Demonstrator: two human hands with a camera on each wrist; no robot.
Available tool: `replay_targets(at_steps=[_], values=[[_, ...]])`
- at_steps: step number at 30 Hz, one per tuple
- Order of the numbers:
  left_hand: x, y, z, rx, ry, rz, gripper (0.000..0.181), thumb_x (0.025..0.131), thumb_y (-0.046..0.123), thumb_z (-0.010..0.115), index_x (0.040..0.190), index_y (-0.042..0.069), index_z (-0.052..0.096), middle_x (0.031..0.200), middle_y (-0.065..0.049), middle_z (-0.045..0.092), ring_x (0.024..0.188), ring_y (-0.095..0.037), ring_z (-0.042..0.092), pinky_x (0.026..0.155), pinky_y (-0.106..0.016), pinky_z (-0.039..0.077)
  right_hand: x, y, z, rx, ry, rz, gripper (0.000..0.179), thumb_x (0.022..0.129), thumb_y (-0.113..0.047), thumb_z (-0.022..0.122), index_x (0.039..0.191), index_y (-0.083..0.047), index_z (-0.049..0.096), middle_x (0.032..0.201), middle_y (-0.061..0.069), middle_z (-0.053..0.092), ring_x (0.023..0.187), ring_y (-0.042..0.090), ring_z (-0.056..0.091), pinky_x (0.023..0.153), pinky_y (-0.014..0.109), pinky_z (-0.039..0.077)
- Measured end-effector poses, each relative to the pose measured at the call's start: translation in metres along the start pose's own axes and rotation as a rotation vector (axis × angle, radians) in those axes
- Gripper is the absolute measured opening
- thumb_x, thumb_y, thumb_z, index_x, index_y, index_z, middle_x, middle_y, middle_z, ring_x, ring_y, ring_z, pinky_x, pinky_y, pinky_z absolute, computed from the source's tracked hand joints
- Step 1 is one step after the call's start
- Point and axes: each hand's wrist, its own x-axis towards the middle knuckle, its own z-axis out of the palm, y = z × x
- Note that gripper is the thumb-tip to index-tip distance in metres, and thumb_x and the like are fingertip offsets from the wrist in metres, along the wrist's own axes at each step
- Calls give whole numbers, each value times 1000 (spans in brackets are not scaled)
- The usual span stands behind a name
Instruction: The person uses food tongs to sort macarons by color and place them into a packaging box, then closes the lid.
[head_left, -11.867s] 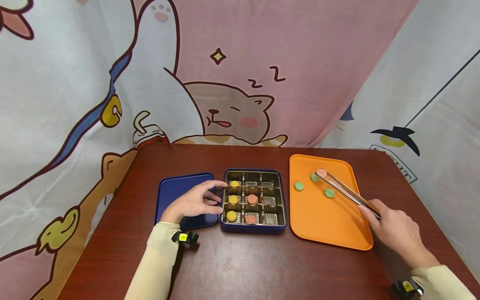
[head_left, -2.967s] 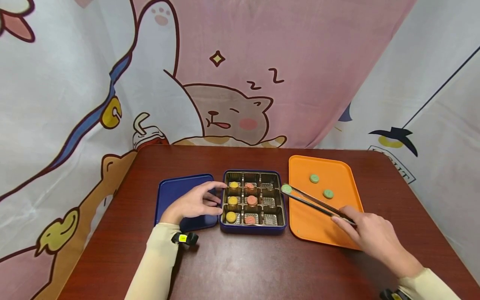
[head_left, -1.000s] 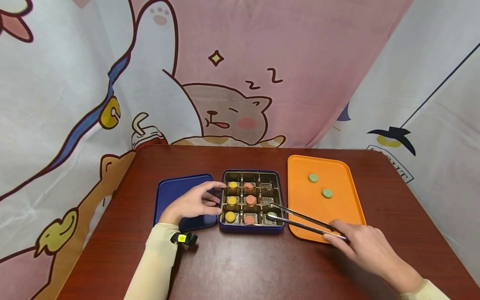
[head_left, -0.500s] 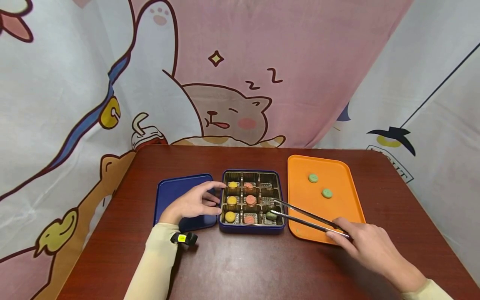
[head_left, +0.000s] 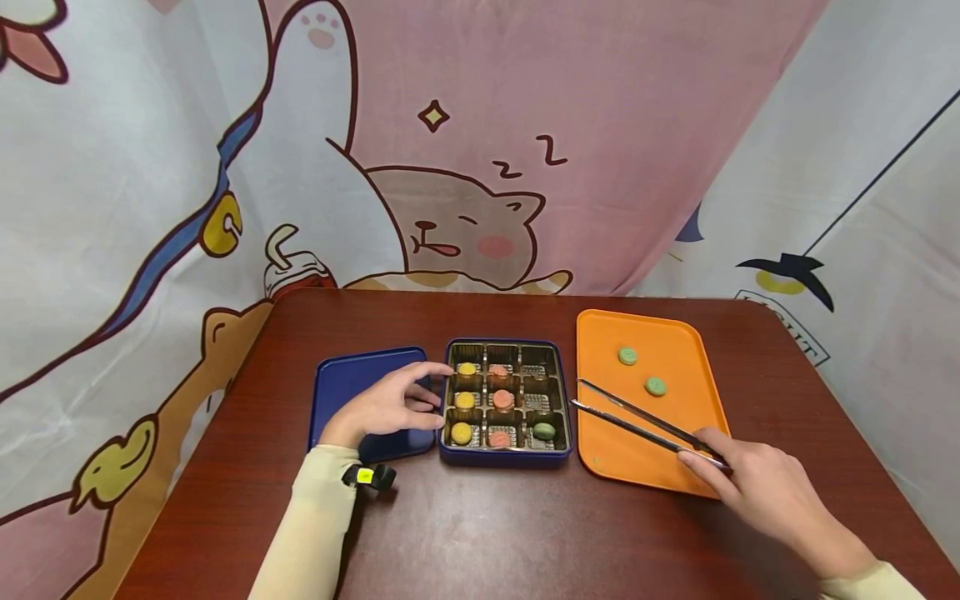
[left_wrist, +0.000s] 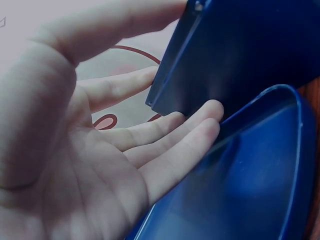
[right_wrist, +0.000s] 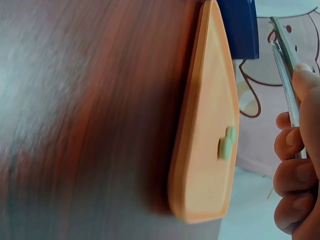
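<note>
A dark blue tin (head_left: pixel 506 457) with a divided gold insert stands mid-table. Yellow cookies (head_left: pixel 461 433) fill its left column and pink cookies (head_left: pixel 502 400) its middle column. The front right compartment holds a green cookie (head_left: pixel 544 431), which looks tilted. My left hand (head_left: pixel 390 402) touches the tin's left side with thumb and index fingertips, its fingers nearly straight. In my right hand (head_left: pixel 772 492) I grip metal tongs (head_left: pixel 630 427). Their tips are spread, with nothing between them, over the orange tray's left edge. Two green cookies (head_left: pixel 656 386) lie on that orange tray (head_left: pixel 645 467).
A blue lid (head_left: pixel 348 387) lies left of the tin, partly under my left hand. The reddish-brown table (head_left: pixel 480 533) backs onto a printed cloth (head_left: pixel 637 125) with cartoon animals. In the right wrist view the tray's raised rim (right_wrist: pixel 187 145) shows beside the tin.
A pink cookie, then a green one, went from the tray into the tin. Over the last second the tongs let go of the green cookie and drew back right. My left hand stayed put.
</note>
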Motion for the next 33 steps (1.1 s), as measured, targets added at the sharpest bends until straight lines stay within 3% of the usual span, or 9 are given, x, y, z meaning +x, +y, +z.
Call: replay_targets(at_steps=[6,13,20,26,33], values=[[0,1,0,6,1,3,74,90,24,86,154,16,50,160,-12,43,122,-32,67,103,-48,57,-5,18,2,-3,2,41,20,98,-39,76,99,-23,64,58,-17,38,52,1,35,46,26,29],[1,0,0,3,1,4,74,90,23,86,154,16,50,160,-11,43,122,-31,67,103,-49,57,-11,39,3,-8,-50,121,24,101,-41,72,107,-19,64,58,-12,39,52,8,37,46,30,29],[2,-1,0,6,-1,2,73,90,22,86,154,17,50,160,-11,43,123,-32,67,103,-49,57,-16,60,1,3,-155,220,43,103,-49,65,124,-12,65,70,-2,63,59,16,49,46,35,36],[2,-1,0,4,-1,2,74,90,22,86,154,17,50,160,-11,43,123,-32,67,103,-49,57,-21,73,1,20,-200,270,47,104,-53,61,126,-12,63,78,4,70,61,17,54,46,35,38],[0,-1,1,2,-1,-1,74,90,24,86,155,15,50,160,-12,43,123,-32,66,102,-48,57,-24,85,3,9,-217,308,50,104,-56,60,122,-9,63,77,6,69,59,18,55,45,38,40]])
